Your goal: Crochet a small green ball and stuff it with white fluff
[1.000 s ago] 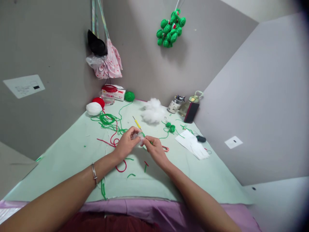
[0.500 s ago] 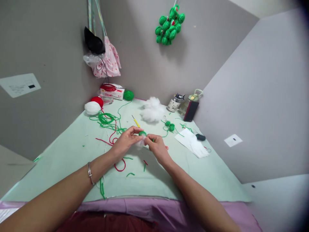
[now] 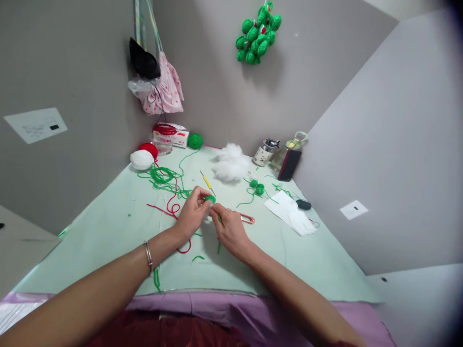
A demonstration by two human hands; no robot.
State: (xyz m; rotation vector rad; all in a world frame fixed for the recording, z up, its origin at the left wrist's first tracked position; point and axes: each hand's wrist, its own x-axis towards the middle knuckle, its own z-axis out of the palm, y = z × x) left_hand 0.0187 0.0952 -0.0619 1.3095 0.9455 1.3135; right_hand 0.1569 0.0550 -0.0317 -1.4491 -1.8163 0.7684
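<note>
Over the middle of the table, my left hand [image 3: 193, 212] pinches a small green crocheted piece [image 3: 210, 198] between thumb and fingers. My right hand [image 3: 228, 227] is closed against its lower side, with its fingertips at a bit of white stuffing [image 3: 209, 218]. How much stuffing is inside the piece is hidden. A yellow-handled crochet hook [image 3: 207, 182] lies just beyond the hands. Scissors with orange handles [image 3: 248, 219] lie partly behind my right hand. Farther back sits a pile of white stuffing [image 3: 231, 164].
Green yarn [image 3: 162, 177] and red yarn [image 3: 176, 208] tangle at the left, near a white ball [image 3: 142, 160]. At the right are small green balls [image 3: 259, 189], white paper [image 3: 289, 213], a phone [image 3: 290, 165] and a pen cup [image 3: 263, 155]. Green crocheted pieces [image 3: 261, 36] hang above.
My right hand has moved slightly down and left, closer to my left hand. Less white stuffing shows below the green piece, and more of the orange handles is visible. The view has shifted slightly.
</note>
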